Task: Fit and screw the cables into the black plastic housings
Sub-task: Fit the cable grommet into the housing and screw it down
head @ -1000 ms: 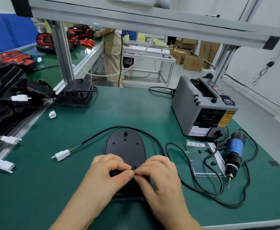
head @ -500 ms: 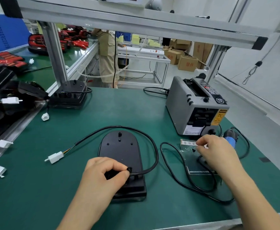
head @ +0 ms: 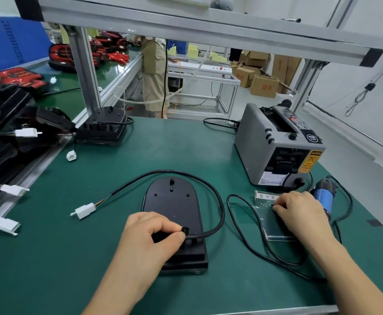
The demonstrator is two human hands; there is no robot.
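Observation:
A black plastic housing point(head: 173, 205) lies flat on the green mat in front of me. A black cable point(head: 217, 201) loops from its near end round the right side to a white connector point(head: 84, 209) on the left. My left hand point(head: 149, 233) pinches a small black cable clamp point(head: 185, 230) against the housing where the cable enters. My right hand point(head: 299, 212) rests with curled fingers on a clear plastic bag of small parts point(head: 268, 214) to the right; whether it holds anything there I cannot tell.
A blue electric screwdriver point(head: 324, 196) with its black cord lies at the right edge. A grey tape dispenser point(head: 276, 144) stands behind it. More black housings point(head: 105, 126) with white connectors are stacked at the left. A person stands at a far bench.
My right hand left the clamp and moved right onto the parts bag. My left hand stayed pinching the clamp on the housing.

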